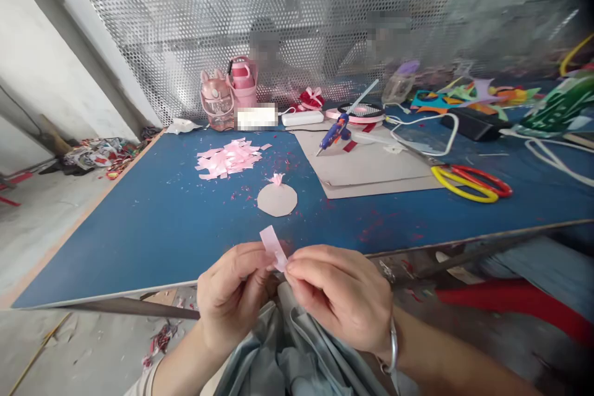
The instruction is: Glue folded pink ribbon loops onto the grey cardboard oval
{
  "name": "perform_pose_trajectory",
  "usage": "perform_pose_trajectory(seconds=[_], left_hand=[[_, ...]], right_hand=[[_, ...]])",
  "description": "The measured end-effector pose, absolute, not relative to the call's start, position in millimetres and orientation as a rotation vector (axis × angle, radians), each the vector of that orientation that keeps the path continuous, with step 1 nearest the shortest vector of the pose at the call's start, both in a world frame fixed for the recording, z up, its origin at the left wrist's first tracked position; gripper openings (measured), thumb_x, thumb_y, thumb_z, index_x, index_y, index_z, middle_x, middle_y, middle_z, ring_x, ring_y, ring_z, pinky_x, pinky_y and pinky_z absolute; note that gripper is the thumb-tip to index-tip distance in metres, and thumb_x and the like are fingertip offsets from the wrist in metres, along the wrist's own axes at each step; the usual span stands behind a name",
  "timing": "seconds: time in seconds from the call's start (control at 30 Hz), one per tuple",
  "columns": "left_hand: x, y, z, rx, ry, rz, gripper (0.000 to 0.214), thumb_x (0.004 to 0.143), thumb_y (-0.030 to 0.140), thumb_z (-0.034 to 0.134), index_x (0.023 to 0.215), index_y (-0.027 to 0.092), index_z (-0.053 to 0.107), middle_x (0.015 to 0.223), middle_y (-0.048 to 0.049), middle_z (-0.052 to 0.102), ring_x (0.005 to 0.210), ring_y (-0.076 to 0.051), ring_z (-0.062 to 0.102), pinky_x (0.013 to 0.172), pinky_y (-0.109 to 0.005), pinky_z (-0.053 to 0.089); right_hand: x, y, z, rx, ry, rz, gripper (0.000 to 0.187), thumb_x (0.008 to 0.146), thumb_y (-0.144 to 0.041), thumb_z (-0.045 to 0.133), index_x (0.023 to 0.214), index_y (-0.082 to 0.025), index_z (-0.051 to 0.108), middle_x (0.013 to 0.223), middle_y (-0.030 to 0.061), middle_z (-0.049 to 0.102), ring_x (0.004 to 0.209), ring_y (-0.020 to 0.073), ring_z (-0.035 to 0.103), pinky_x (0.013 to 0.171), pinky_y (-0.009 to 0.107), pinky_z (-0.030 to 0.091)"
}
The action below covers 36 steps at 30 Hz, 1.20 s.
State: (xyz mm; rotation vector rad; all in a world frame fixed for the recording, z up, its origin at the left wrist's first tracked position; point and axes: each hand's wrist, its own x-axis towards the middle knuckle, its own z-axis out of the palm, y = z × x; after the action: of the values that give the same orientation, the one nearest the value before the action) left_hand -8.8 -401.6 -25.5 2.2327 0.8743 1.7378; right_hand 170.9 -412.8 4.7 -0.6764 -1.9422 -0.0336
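Note:
Both hands meet at the table's near edge, pinching a short piece of pink ribbon (273, 244) between them. My left hand (236, 288) grips it by the side with thumb and forefinger; my right hand (341, 288) has its fingertips closed on the lower end. The upper end of the ribbon sticks up free. Beyond the hands lies a round cardboard disc (277, 201), with a small gathered pink ribbon tuft (277, 179) at its far edge. Farther back is a loose heap of cut pink ribbon pieces (229, 159).
A blue glue gun (335, 133) rests on cardboard sheets (371, 164), beside scissors with yellow and red handles (471, 182). Ribbon rolls (359, 112), a white cable (452, 136) and a black adapter (477, 124) lie behind. Two pink bottles (218, 102) stand against the perforated metal screen (185, 31).

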Motion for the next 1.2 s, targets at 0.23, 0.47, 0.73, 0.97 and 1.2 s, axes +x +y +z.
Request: perform_pose_trajectory(seconds=[0.23, 0.47, 0.73, 0.97, 1.2], left_hand=[[0, -406, -31, 2.029, 0.925, 1.84, 0.014, 0.087, 0.006, 0.064, 0.093, 0.017, 0.067, 0.084, -0.0027, 0.071, 0.078, -0.012, 0.067, 0.07, -0.021, 0.054], [2, -412, -35, 1.908, 0.875, 1.669, 0.013, 0.089, 0.007, 0.064, 0.094, 0.019, 0.066, 0.088, -0.0025, 0.067, 0.082, -0.012, 0.063, 0.072, -0.02, 0.05], [-6, -415, -34, 1.991, 0.818, 1.492, 0.021, 0.089, 0.001, 0.058, 0.1, 0.018, 0.063, 0.097, -0.0036, 0.066, 0.088, -0.009, 0.064, 0.077, -0.016, 0.049], [-3, -413, -36, 1.963, 0.781, 1.409, 0.023, 0.087, 0.0, 0.06, 0.099, 0.019, 0.061, 0.093, -0.0019, 0.067, 0.087, -0.009, 0.063, 0.08, -0.017, 0.049], [-3, -416, -33, 1.842, 0.794, 1.351, 0.021, 0.085, 0.002, 0.058, 0.094, 0.021, 0.061, 0.08, -0.0006, 0.063, 0.071, -0.01, 0.057, 0.065, -0.02, 0.046]], right_hand=[[166, -413, -13, -0.74, -1.56, 0.614, 0.044, 0.088, -0.009, 0.059, 0.129, -0.023, 0.051, 0.102, 0.0048, 0.067, 0.082, 0.0114, 0.067, 0.072, 0.022, 0.059], [152, -418, -22, -0.627, -1.241, 1.112, 0.034, 0.086, -0.008, 0.063, 0.11, -0.031, 0.058, 0.097, -0.0004, 0.065, 0.087, 0.0097, 0.064, 0.075, 0.021, 0.055], [153, -420, -30, -0.589, -1.165, 1.221, 0.039, 0.085, -0.007, 0.063, 0.114, -0.032, 0.055, 0.096, -0.0006, 0.066, 0.088, 0.0102, 0.064, 0.075, 0.021, 0.054], [155, -421, -33, -0.596, -1.184, 1.185, 0.038, 0.085, -0.002, 0.061, 0.111, -0.03, 0.054, 0.093, -0.0012, 0.066, 0.085, 0.0089, 0.064, 0.073, 0.019, 0.054], [156, -424, -34, -0.593, -1.25, 0.906, 0.055, 0.079, 0.007, 0.058, 0.12, -0.029, 0.051, 0.103, 0.0012, 0.061, 0.087, 0.0107, 0.064, 0.074, 0.024, 0.058]])
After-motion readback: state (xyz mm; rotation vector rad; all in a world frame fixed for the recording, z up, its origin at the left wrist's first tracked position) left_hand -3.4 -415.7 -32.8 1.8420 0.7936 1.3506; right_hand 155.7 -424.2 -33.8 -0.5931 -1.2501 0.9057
